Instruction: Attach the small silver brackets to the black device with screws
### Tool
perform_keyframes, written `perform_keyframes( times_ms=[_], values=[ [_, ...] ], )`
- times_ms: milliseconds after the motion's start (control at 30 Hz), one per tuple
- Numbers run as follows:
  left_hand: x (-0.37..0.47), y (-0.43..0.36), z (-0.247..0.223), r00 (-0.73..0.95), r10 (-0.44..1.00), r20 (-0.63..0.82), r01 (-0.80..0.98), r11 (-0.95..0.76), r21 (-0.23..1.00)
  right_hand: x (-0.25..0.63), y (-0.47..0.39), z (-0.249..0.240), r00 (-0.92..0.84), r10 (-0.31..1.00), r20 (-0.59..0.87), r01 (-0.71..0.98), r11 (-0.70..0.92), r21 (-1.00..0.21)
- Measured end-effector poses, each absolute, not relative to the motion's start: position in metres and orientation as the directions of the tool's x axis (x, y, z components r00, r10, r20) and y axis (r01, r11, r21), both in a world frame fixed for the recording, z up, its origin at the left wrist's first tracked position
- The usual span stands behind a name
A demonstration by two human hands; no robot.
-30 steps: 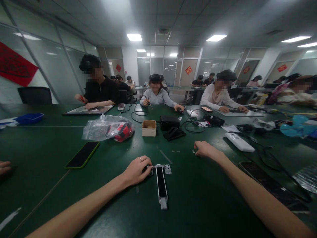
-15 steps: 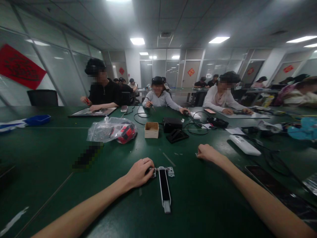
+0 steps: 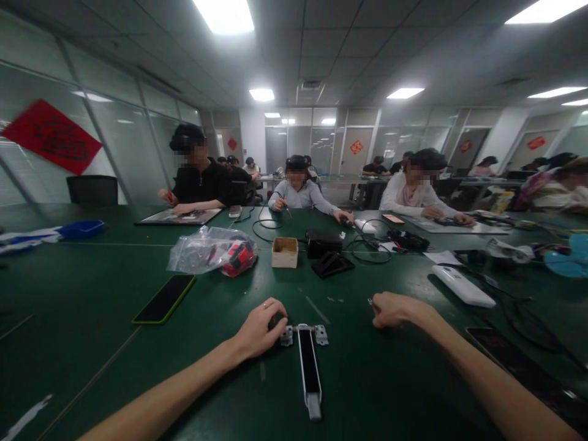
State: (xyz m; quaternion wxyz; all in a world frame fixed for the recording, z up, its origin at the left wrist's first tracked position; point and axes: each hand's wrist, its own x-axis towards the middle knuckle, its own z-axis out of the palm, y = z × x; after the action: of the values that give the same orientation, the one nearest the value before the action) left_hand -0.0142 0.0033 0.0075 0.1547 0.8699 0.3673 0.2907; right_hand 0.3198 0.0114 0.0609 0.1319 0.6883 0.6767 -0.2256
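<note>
On the table in front of me lies a long narrow part [image 3: 310, 367] with a black strip and white edges. Small silver metal brackets sit at either side of its far end, the right bracket [image 3: 321, 334] in plain sight. My left hand [image 3: 260, 326], fingers curled, has its thumb and fingertips at the left bracket [image 3: 286, 335] and seems to hold it. Further right and apart from the part, my right hand [image 3: 390, 309] is closed just over the table. A tiny shiny piece [image 3: 370, 301] shows at its fingertips, too small to name.
Beyond my hands are a clear plastic bag [image 3: 197, 251], a small cardboard box [image 3: 285, 253], and a black box [image 3: 324, 243]. A green-edged phone [image 3: 165, 298] lies left; a white device [image 3: 463, 285] and cables are right. Several people sit across the table.
The view has tilted up slightly, so everything sits lower in the picture. My right hand has turned a little, its wrist bent more. My left hand stays by the left bracket.
</note>
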Motion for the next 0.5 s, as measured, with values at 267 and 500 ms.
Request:
perform_keyframes(
  times_ms=[267, 500],
  values=[
    [-0.007, -0.007, 0.032, 0.479, 0.77, 0.422, 0.527, -0.637, 0.563, 0.275, -0.018, 0.084, -0.464, 0.818, -0.34, 0.845, 0.294, -0.446],
    [0.01, -0.041, 0.049, 0.604, 0.749, 0.272, 0.425, -0.592, 0.685, 0.233, -0.037, 0.068, -0.651, 0.752, 0.103, 0.537, 0.552, -0.637]
  ],
)
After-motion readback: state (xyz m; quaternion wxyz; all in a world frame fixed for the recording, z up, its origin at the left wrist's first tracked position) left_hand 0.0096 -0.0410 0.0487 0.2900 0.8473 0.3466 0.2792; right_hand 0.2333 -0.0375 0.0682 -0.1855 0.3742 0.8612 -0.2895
